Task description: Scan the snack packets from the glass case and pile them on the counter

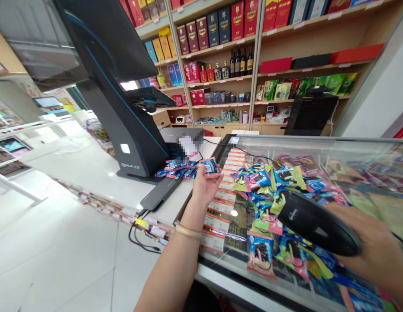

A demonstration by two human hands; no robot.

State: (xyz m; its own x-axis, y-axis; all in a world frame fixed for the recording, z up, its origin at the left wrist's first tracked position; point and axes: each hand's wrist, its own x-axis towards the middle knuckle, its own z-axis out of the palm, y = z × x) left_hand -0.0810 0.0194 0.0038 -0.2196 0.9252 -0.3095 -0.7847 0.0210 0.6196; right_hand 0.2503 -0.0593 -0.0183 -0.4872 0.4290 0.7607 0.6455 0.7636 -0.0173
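Your left hand grasps a blue-pink snack packet by the near-left packet pile. Your right hand grips the black scanner above loose snack packets on the glass worktop, right side.

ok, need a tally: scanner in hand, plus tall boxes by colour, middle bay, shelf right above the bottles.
Scanner, in right hand: 1
Maroon boxes: 3
Navy boxes: 2
Red boxes: 2
Total: 8
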